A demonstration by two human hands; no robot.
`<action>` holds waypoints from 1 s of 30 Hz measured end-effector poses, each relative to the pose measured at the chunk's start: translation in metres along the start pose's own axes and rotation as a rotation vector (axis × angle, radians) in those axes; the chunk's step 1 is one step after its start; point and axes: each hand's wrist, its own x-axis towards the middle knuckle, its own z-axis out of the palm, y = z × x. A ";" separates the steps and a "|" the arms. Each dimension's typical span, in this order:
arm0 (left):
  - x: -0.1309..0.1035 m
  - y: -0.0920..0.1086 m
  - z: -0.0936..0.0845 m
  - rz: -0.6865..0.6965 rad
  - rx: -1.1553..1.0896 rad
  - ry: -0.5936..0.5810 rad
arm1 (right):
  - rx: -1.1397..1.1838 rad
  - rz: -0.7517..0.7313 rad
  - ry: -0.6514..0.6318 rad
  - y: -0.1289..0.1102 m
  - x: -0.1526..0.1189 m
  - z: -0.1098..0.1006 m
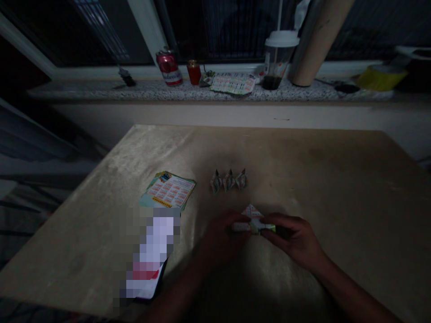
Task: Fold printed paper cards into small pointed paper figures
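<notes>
Near the middle of the table, both hands hold one partly folded piece of printed paper (252, 212), with a pointed triangular top. My left hand (229, 231) grips its left side, fingers closed around a rolled or folded edge. My right hand (296, 235) pinches the right side between thumb and fingers. Beyond the hands, three small folded paper pieces (228, 181) stand in a row with their points up. A stack of printed cards (173, 190) lies to the left of them.
A phone (153, 255), its screen pixelated, lies left of my left hand on the table (303, 157). The windowsill (141, 92) behind bears a red can (169, 68), a red jar (194, 72), a lidded cup (276, 58) and a cardboard tube (318, 42).
</notes>
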 end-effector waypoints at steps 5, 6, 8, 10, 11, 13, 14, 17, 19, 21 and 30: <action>0.003 0.002 -0.002 0.021 0.021 0.020 | -0.025 -0.101 0.018 0.001 0.002 -0.001; 0.003 0.002 -0.002 0.025 0.026 0.024 | -0.031 -0.129 0.022 0.001 0.003 -0.002; 0.004 0.003 -0.003 0.030 0.034 0.031 | -0.036 -0.192 0.033 0.001 0.004 -0.003; 0.004 0.004 -0.004 0.031 0.040 0.039 | -0.039 -0.251 0.043 0.002 0.006 -0.005; 0.004 0.004 -0.005 0.032 0.043 0.041 | -0.043 -0.281 0.047 0.003 0.006 -0.005; 0.003 0.005 -0.006 0.036 0.050 0.045 | -0.065 -0.344 0.050 0.003 0.007 -0.007; 0.003 0.005 -0.006 0.041 0.053 0.047 | -0.084 -0.377 0.053 0.003 0.008 -0.007; 0.002 0.004 -0.006 0.075 0.070 0.053 | -0.169 -0.461 0.079 0.001 0.008 -0.009; 0.002 0.002 -0.006 0.113 0.093 0.072 | -0.229 -0.502 0.112 -0.002 0.008 -0.011; 0.001 -0.001 -0.007 0.154 0.122 0.105 | -0.309 -0.537 0.140 -0.005 0.008 -0.012; 0.002 0.002 -0.010 0.293 0.214 -0.047 | -0.360 -0.467 0.008 -0.008 0.010 -0.005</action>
